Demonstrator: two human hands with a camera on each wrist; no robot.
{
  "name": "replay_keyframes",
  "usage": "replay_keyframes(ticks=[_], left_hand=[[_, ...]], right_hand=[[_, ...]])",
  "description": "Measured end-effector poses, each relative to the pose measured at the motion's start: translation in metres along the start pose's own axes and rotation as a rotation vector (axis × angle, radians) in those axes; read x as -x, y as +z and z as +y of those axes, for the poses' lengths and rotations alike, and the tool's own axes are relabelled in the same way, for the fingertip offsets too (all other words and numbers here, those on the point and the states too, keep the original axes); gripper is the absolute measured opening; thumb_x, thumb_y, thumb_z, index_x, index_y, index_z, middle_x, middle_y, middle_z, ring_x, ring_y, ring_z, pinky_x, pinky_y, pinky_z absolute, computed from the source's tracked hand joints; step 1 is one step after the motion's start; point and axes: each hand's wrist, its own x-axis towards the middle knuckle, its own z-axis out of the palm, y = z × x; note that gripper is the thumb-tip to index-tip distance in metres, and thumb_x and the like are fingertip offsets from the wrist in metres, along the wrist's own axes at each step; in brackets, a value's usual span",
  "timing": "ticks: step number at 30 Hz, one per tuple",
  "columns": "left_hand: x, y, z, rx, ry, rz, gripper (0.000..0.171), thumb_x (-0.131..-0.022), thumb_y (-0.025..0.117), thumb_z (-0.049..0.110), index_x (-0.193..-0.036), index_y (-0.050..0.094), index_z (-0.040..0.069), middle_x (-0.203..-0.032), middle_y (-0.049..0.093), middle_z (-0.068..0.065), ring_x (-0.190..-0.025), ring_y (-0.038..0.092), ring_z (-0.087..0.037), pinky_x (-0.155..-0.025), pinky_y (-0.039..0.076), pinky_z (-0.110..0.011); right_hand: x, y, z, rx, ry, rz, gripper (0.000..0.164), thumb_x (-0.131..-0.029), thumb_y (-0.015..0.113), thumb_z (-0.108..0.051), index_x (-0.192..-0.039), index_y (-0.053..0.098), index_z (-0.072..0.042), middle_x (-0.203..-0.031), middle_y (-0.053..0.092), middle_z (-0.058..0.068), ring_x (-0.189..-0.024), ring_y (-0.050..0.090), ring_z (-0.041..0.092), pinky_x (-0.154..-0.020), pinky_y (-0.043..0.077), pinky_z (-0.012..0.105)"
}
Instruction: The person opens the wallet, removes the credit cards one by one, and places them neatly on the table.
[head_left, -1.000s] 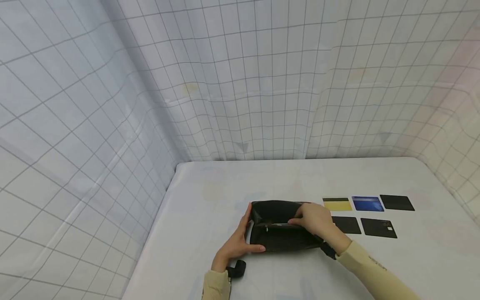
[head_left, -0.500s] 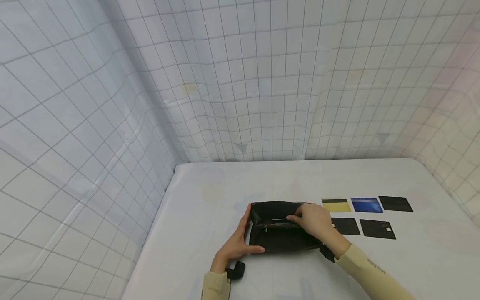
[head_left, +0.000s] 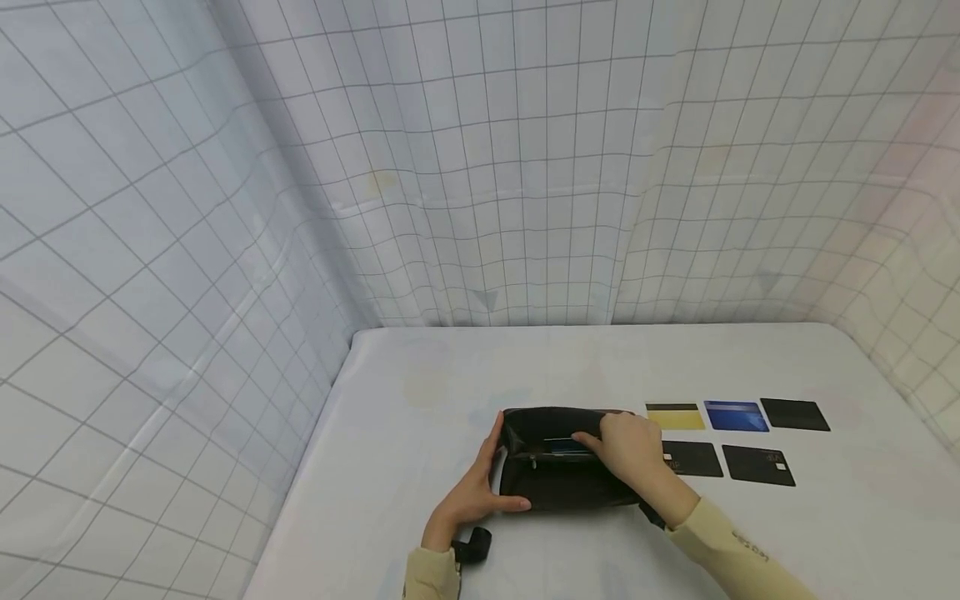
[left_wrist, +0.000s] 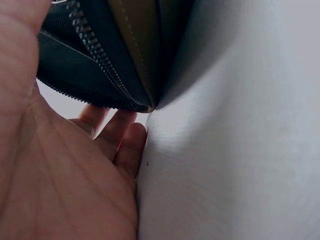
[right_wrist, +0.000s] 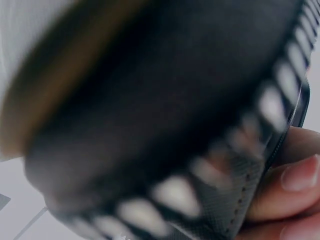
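Note:
A black zip wallet (head_left: pixel 566 485) lies unzipped and spread on the white table, its mouth facing up. My left hand (head_left: pixel 468 494) holds its left end, thumb on the near side and fingers along the far side. In the left wrist view, fingertips (left_wrist: pixel 131 142) meet the wallet's zipped edge. My right hand (head_left: pixel 632 446) grips the right part of the wallet, its thumb pointing left into the mouth. Inside, a thin bluish edge (head_left: pixel 561 445) shows beside the thumb. The right wrist view has curled fingers (right_wrist: pixel 295 182) against the wallet's textured lining; the rest of that hand is hidden.
To the right lie a yellow card (head_left: pixel 678 419) with a dark stripe, a blue card (head_left: pixel 737 416) and several black cards (head_left: pixel 795 414), set in two rows. A black strap (head_left: pixel 648 512) pokes out below the right wrist. White gridded curtains (head_left: pixel 487 208) enclose the table.
My right hand has shifted slightly at the wallet's mouth, and the bluish edge inside shows more. My left hand keeps its hold. The cards on the table stay put.

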Motion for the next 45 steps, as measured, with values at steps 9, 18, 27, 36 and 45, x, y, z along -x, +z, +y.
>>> replay_keyframes(ticks=[9,18,27,36,45], left_hand=[[-0.003,-0.002,0.001,-0.002,0.005,-0.002,0.124,-0.072,0.085,0.030,-0.150,-0.011,0.040,-0.156,-0.007,0.007,-0.142,0.004,-0.019,-0.110,0.016,-0.049],[0.004,0.001,0.008,-0.012,-0.017,0.006,0.125,-0.072,0.086,0.024,-0.152,-0.010,0.031,-0.157,-0.007,0.002,-0.142,0.005,-0.025,-0.109,0.017,-0.053],[0.009,-0.003,0.035,0.007,-0.006,-0.012,0.123,-0.073,0.084,0.017,-0.153,-0.009,0.022,-0.157,-0.006,-0.005,-0.142,0.004,-0.026,-0.109,0.016,-0.052],[0.001,-0.001,0.003,-0.016,0.013,-0.005,0.125,-0.072,0.085,0.024,-0.151,-0.011,0.035,-0.156,-0.009,0.008,-0.142,0.000,-0.018,-0.110,0.015,-0.052],[0.000,-0.001,0.001,-0.011,0.017,-0.007,0.124,-0.072,0.085,0.030,-0.151,-0.011,0.036,-0.157,-0.009,0.004,-0.142,0.000,-0.024,-0.108,0.015,-0.056]], right_hand=[[-0.004,-0.002,0.001,-0.001,-0.010,0.008,0.065,-0.076,0.075,-0.049,-0.040,0.030,-0.018,-0.039,0.017,-0.009,-0.033,0.026,0.009,-0.037,0.012,0.023],[0.001,0.000,0.001,-0.043,-0.004,-0.068,0.052,-0.078,0.075,-0.043,-0.045,0.044,-0.018,-0.039,0.028,-0.009,-0.035,0.033,0.010,-0.035,0.021,0.024],[0.002,0.001,0.003,-0.078,-0.010,-0.056,0.041,-0.080,0.077,-0.035,-0.050,0.055,-0.017,-0.041,0.036,-0.007,-0.038,0.036,0.011,-0.035,0.025,0.026],[-0.001,-0.002,0.004,-0.134,0.011,-0.137,0.024,-0.078,0.078,-0.030,-0.063,0.068,-0.016,-0.051,0.051,-0.007,-0.045,0.042,0.009,-0.038,0.032,0.026],[0.001,-0.001,0.008,-0.200,0.028,-0.129,0.019,-0.076,0.079,-0.037,-0.068,0.071,-0.021,-0.055,0.056,-0.010,-0.044,0.043,0.008,-0.036,0.031,0.027]])
